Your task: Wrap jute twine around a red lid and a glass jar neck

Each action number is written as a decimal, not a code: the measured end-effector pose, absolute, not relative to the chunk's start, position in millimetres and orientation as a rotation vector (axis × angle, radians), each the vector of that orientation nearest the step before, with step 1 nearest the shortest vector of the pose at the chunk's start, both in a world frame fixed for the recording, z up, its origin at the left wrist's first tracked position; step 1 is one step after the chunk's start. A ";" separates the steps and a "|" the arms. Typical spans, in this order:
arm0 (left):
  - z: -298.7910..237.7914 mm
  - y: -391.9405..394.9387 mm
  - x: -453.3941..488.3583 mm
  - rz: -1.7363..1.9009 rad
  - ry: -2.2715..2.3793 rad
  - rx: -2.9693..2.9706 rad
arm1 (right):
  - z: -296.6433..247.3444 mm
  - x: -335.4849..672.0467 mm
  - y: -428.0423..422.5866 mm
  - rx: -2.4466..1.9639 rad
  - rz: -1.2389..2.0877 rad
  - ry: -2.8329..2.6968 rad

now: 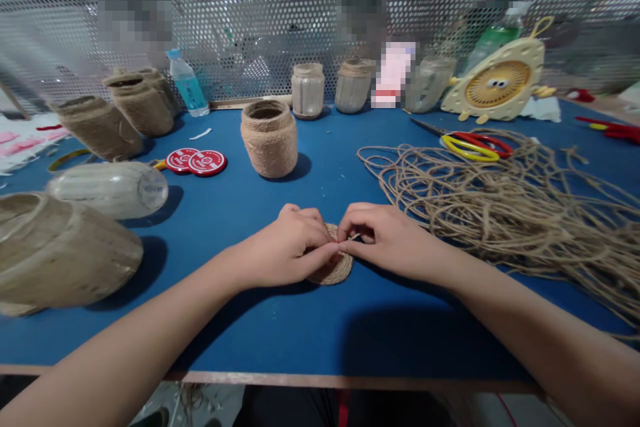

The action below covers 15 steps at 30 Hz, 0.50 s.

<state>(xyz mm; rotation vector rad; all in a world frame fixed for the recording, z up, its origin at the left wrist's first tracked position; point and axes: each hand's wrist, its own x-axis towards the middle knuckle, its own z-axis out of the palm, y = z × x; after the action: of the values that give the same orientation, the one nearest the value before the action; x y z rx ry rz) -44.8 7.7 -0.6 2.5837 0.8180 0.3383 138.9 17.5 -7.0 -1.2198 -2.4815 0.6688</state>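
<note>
Writing: two red lids w/ white print, too small to read. Blue label on water bottle also unreadable.

Twine disc lies flat on blue table, centre-front, partly under both hands. Round coil, so no long axis. Its loose end sticks out at the far rim, pointing right toward the twine pile.

L hand: fingers curled, clamped down on the disc, tips at its rim.
R hand: thumb + forefinger pinched on the loose end, tips touching L fingertips.

Room:
- Front: bare blue strip between disc and near table edge, crossed only by the forearms.
- Left: two jars on their sides, well apart from L hand.
- Behind: wrapped jar upright, mouth up, clear gap to the hands.
- Right: pile near R wrist, w/ scissors at its far edge.
- Back edge: closed by mesh screen.
</note>
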 end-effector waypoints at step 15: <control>1.3 -4.6 -53.5 0.354 1.088 2.515 | 0.6 143.4 13.3 -1.441 0.608 -2.421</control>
<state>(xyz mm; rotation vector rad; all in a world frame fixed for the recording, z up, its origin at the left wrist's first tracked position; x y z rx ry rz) -53.5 -4.6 1.3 2.5149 1.0884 0.3538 143.4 13.3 0.6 -1.4412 -2.4207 0.6078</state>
